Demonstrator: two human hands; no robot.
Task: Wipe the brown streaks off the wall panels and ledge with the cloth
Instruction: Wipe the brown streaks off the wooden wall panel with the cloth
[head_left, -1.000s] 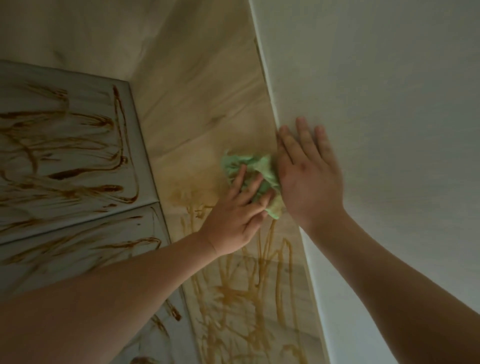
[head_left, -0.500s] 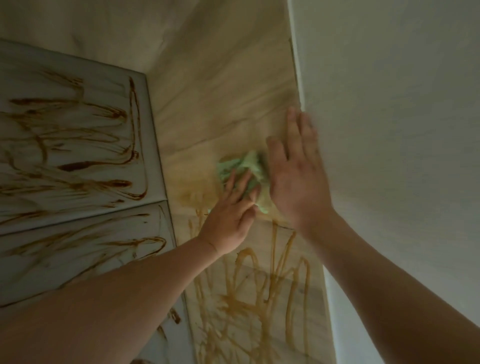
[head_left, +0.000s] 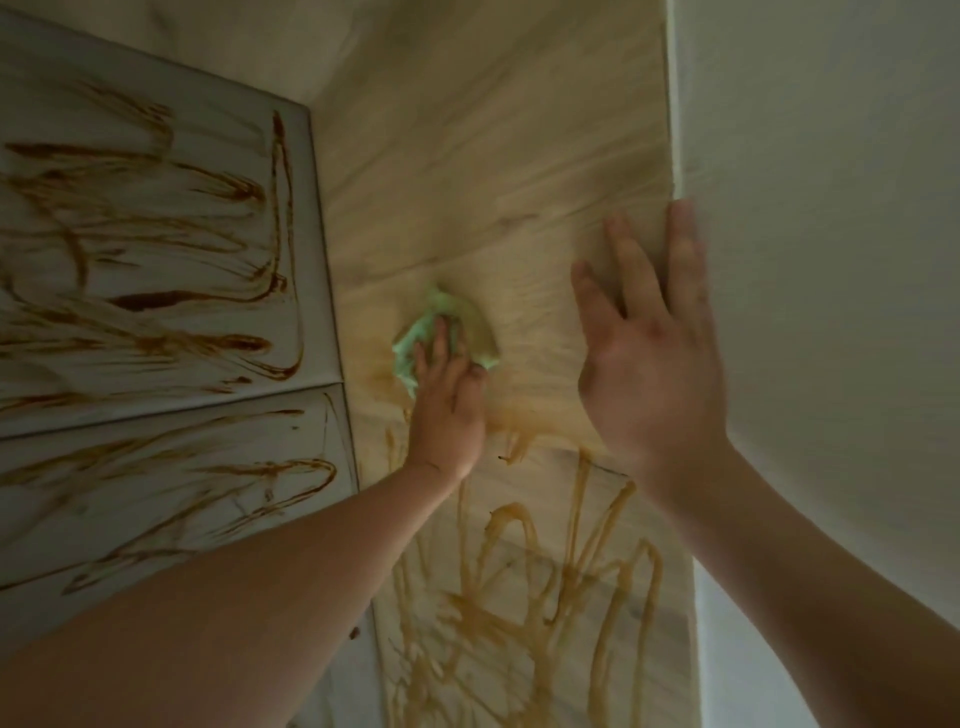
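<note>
Two grey panels (head_left: 156, 234) at far left are carrying dark brown streaks (head_left: 171, 301) across both faces. Just right of them, the left hand (head_left: 449, 410) is pressing the green cloth (head_left: 457, 332) with flat fingers onto the wood-grain surface (head_left: 493, 156), and the cloth is bunching beneath the fingertips. A pale brown smear (head_left: 524, 415) is showing beside that hand, with thick loops (head_left: 519, 597) below. The right hand (head_left: 649, 364), well apart from the left, is spreading straight fingers, holding nothing, at the white wall (head_left: 831, 260) edge; contact cannot be told.
</note>
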